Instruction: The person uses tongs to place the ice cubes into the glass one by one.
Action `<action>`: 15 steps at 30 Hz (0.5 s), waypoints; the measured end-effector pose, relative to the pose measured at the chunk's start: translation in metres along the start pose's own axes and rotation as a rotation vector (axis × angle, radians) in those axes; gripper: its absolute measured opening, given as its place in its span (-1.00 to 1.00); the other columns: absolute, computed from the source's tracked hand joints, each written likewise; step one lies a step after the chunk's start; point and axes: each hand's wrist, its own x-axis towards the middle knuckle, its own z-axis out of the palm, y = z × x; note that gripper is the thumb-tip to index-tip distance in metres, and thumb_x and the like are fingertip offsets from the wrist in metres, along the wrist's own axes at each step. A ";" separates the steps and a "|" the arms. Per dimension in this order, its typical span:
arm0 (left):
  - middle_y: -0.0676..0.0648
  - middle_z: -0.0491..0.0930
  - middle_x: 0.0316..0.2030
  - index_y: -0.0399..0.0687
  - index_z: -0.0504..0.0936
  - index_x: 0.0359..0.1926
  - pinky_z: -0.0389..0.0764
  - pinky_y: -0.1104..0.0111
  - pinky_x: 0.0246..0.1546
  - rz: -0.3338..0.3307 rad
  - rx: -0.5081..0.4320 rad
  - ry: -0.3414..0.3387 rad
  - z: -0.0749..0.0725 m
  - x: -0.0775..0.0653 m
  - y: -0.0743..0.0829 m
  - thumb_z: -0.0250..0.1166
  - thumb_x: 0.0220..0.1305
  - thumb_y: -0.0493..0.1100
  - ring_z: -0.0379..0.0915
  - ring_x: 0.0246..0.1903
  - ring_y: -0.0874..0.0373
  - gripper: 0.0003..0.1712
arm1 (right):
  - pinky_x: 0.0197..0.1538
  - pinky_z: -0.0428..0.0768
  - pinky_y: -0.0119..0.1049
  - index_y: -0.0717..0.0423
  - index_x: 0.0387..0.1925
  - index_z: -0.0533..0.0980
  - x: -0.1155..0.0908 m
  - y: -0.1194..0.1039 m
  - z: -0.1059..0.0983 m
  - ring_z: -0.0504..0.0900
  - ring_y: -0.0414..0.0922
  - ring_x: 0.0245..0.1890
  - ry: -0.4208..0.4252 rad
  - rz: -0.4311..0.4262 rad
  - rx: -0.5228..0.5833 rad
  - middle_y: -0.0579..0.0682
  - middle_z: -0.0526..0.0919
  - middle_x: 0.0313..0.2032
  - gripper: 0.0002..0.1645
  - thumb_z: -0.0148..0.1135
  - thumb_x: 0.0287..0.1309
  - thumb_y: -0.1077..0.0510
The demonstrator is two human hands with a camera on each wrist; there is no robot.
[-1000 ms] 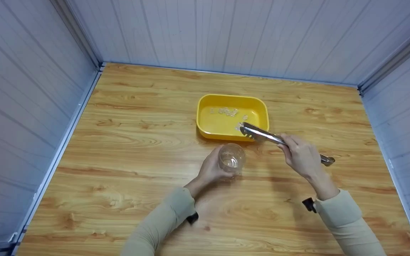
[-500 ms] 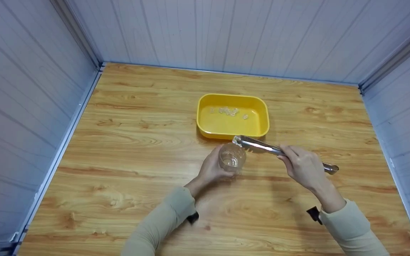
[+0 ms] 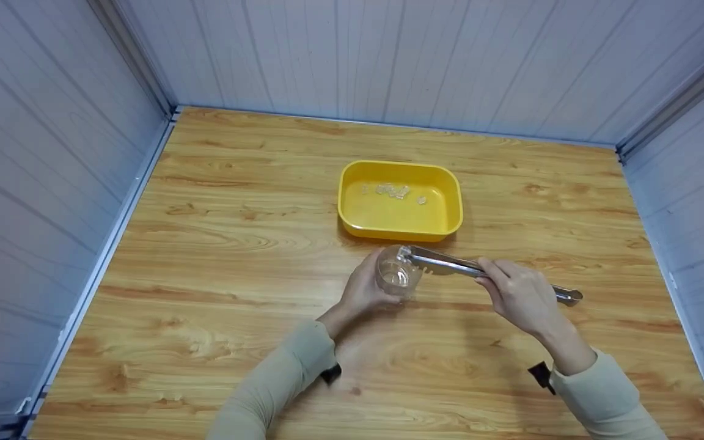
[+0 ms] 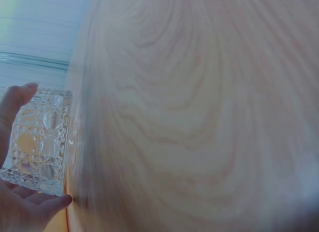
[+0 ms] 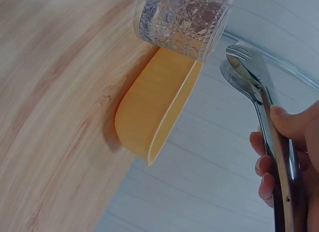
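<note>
My left hand grips a clear drinking glass standing on the table. In the left wrist view the glass shows a cut pattern, with my thumb and fingers round it. My right hand holds metal tongs by the middle of their arms. Their tips lie over the glass's far rim in the head view, with a small clear, ice-like piece at the end. In the right wrist view the tongs show a spoon-shaped tip and a forked tip close together, above the mouth of the glass.
Just beyond the glass stands a yellow basin with several clear, ice-like pieces inside. Pale panel walls bound the wooden table at the back and both sides.
The tongs have moved from over the basin's near right part, toward me and slightly left, to the rim of the glass, carrying the clear piece. My left hand and the glass have stayed put.
</note>
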 end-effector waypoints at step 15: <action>-0.05 0.39 0.06 -0.13 0.23 0.19 0.26 0.36 0.11 -0.032 0.005 0.012 0.001 0.000 0.000 0.54 -0.50 -0.12 0.28 0.05 0.14 0.08 | -0.72 0.45 -0.26 0.30 -0.24 0.52 -0.001 0.002 0.002 0.51 -0.06 -0.64 -0.036 -0.001 0.004 0.11 0.54 -0.50 -0.70 0.10 0.11 0.13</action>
